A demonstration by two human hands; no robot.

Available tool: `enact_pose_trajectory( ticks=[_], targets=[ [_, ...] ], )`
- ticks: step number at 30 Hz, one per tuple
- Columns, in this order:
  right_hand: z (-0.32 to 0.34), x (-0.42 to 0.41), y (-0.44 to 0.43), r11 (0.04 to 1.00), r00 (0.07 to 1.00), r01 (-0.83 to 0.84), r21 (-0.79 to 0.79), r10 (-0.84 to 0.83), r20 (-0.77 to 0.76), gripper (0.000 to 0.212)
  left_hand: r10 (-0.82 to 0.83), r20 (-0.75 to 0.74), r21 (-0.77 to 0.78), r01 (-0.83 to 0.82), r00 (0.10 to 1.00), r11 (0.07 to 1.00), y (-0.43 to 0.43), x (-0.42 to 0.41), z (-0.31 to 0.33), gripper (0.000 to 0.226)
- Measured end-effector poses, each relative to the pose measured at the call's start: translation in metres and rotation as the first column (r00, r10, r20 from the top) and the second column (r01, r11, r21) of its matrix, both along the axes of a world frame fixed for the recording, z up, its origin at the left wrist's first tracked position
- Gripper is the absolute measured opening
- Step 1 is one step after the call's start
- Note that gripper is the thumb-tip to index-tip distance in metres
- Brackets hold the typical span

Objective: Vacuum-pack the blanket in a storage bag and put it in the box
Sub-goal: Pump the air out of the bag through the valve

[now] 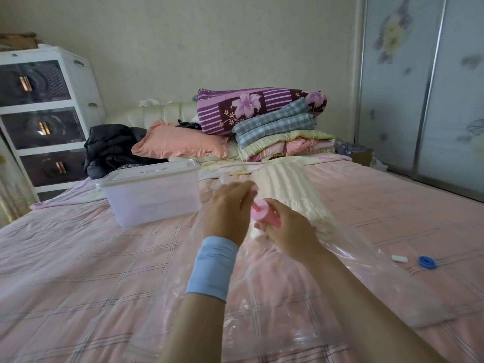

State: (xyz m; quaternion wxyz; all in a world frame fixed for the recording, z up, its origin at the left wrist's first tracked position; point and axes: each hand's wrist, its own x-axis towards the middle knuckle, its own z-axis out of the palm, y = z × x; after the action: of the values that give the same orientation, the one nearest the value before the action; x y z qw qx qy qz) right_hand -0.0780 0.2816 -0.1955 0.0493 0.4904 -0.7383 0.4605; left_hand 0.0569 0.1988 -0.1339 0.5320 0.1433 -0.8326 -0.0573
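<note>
gripping pink pump [264,214], both hands; no legible writing.

There is just the one view, from a camera worn on the person's head, looking forward and down along the bed [78,258] toward the wall behind the headboard. It sits close: both forearms rise from the bottom edge and the hands meet near the centre of the frame. The wide lens bends the edges, taking in a drawer unit [44,116] at upper left and wardrobe doors [424,87] at upper right.
</note>
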Motion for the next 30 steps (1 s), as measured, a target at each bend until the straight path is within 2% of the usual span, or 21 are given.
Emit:
enact_pose_trajectory(
  ticks=[3,5,6,8,10,12,13,14,16,18,20,22,23,25,27,28,30],
  targets=[
    [0.002,-0.006,0.004,1.000,0.998,0.008,-0.010,-0.007,0.055,0.044,0.035,-0.325,-0.152,-0.089,0.945,0.984,0.008,0.013,0.043,0.019],
    [0.001,-0.009,0.007,1.000,0.998,-0.003,0.005,0.003,0.065,0.042,0.036,-0.430,-0.171,-0.120,0.902,0.978,0.011,0.019,0.057,0.017],
    [0.000,-0.009,0.007,1.000,0.998,-0.007,0.007,0.006,0.064,0.042,0.039,-0.431,-0.155,-0.117,0.901,0.981,0.010,0.017,0.053,0.017],
    [0.000,-0.006,0.004,1.000,0.999,-0.004,0.003,0.004,0.037,0.044,0.033,-0.356,-0.099,-0.072,0.934,0.992,0.005,0.010,0.033,0.017],
    [0.000,-0.004,0.002,1.000,1.000,-0.004,0.008,0.004,0.015,0.046,0.003,-0.148,-0.019,-0.006,0.989,1.000,0.002,-0.001,0.002,0.017],
    [0.002,-0.001,0.001,0.999,1.000,-0.019,0.036,0.019,0.023,0.046,-0.053,0.084,0.106,0.044,0.995,0.993,0.000,-0.007,-0.018,0.016],
    [0.002,-0.001,0.001,0.999,0.999,-0.026,0.043,0.025,0.028,0.046,-0.064,0.131,0.126,0.047,0.989,0.991,-0.001,-0.007,-0.019,0.016],
    [0.001,-0.001,0.002,0.999,0.999,-0.024,0.038,0.024,0.021,0.046,-0.053,0.111,0.098,0.043,0.992,0.994,-0.002,-0.005,-0.015,0.016],
    [0.001,-0.004,0.003,1.000,1.000,-0.011,0.015,0.011,0.012,0.046,-0.010,-0.080,-0.018,0.008,0.997,1.000,-0.001,0.003,0.007,0.017],
    [0.002,-0.007,0.005,1.000,0.999,-0.013,0.009,0.013,0.037,0.044,0.023,-0.301,-0.094,-0.054,0.953,0.994,0.002,0.012,0.035,0.019],
    [0.001,-0.009,0.006,1.000,0.999,-0.012,0.015,0.011,0.053,0.043,0.006,-0.410,-0.123,-0.062,0.912,0.990,0.006,0.017,0.052,0.019],
    [-0.001,-0.010,0.005,1.000,0.998,-0.006,0.011,0.005,0.056,0.043,-0.016,-0.391,-0.107,-0.028,0.920,0.994,0.007,0.010,0.043,0.018],
    [-0.001,-0.009,0.004,1.000,0.998,-0.006,0.000,0.006,0.056,0.043,-0.025,-0.335,-0.079,-0.002,0.942,0.997,0.007,0.005,0.030,0.017],
    [0.000,-0.007,0.002,1.000,0.998,-0.016,0.016,0.015,0.055,0.042,-0.026,-0.098,0.049,0.031,0.995,0.998,0.004,-0.007,-0.004,0.015],
    [0.002,-0.004,0.001,0.998,0.997,-0.043,0.051,0.040,0.061,0.039,-0.049,0.083,0.166,0.034,0.995,0.986,0.001,-0.013,-0.025,0.016],
    [0.001,-0.004,0.000,0.998,0.998,-0.045,0.044,0.042,0.054,0.038,-0.036,0.089,0.150,0.022,0.995,0.988,0.000,-0.013,-0.024,0.017],
    [0.000,-0.007,0.002,1.000,0.999,-0.017,0.008,0.017,0.037,0.042,0.014,-0.034,0.020,-0.013,0.999,1.000,0.001,-0.011,-0.005,0.019]
  ],
)
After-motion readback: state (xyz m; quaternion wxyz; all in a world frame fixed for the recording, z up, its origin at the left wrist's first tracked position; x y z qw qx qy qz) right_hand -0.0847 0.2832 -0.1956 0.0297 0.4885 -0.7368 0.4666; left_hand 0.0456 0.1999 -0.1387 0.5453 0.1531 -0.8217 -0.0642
